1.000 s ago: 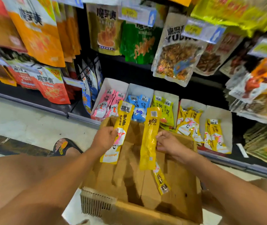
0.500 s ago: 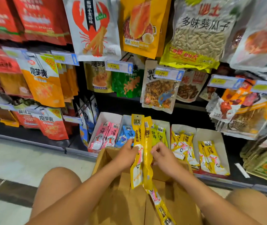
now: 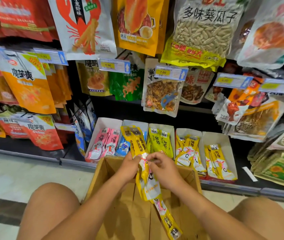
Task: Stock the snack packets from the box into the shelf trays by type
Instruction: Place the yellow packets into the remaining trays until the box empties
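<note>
Shelf trays (image 3: 224, 137) stand behind the box (image 3: 100, 173); above it the left grip (image 3: 131, 166) and right grip (image 3: 162, 168) both pinch yellow packets (image 3: 137, 141) mid-length: seemingly light, slick, floppy, best held centrally

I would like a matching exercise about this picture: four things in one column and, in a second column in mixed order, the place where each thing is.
Things
1. pink packets
2. lime-green packets
3. yellow packets not in a tray
4. cardboard box

Places
a. between the person's knees
b. leftmost tray
c. gripped by the left hand and right hand
d. middle tray of five

Pairs: 1-b, 2-d, 3-c, 4-a
</note>
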{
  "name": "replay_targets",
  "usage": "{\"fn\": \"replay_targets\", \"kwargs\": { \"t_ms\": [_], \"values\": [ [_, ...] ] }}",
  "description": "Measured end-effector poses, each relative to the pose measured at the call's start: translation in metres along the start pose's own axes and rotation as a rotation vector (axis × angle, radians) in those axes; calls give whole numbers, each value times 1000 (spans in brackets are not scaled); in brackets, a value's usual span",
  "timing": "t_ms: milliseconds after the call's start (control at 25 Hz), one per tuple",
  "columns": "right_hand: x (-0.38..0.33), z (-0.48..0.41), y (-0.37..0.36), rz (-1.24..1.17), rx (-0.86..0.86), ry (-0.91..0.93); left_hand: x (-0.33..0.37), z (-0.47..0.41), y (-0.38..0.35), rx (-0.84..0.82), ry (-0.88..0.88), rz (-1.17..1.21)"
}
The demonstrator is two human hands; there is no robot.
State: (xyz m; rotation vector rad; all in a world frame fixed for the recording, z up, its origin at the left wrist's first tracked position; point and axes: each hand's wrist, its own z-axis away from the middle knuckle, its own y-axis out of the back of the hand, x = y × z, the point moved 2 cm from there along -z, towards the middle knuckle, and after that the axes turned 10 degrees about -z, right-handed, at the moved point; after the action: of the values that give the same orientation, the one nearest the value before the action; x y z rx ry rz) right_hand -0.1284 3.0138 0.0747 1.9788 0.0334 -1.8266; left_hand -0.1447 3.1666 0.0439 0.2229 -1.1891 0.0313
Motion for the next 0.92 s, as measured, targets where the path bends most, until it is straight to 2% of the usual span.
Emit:
{"fn": "replay_targets", "kwargs": {
  "t_ms": [160,400,560,720,920],
  "values": [
    [3,-6,12,-35,62,-115,1,-4,-3,-12,-33,-8],
    [6,-9,43,-111,39,-511,16,-7,-30,-63,-76,-51],
    [11,-11,85,-225,-14,-589,27,-19,-70,-57,-67,-43],
    [38,-18,141,-111,-22,-624,37,-37,-123,-100,-93,-107],
    [100,-20,238,-62,42,-716,22,-69,-176,-156,-25,-214]
  ]
}}
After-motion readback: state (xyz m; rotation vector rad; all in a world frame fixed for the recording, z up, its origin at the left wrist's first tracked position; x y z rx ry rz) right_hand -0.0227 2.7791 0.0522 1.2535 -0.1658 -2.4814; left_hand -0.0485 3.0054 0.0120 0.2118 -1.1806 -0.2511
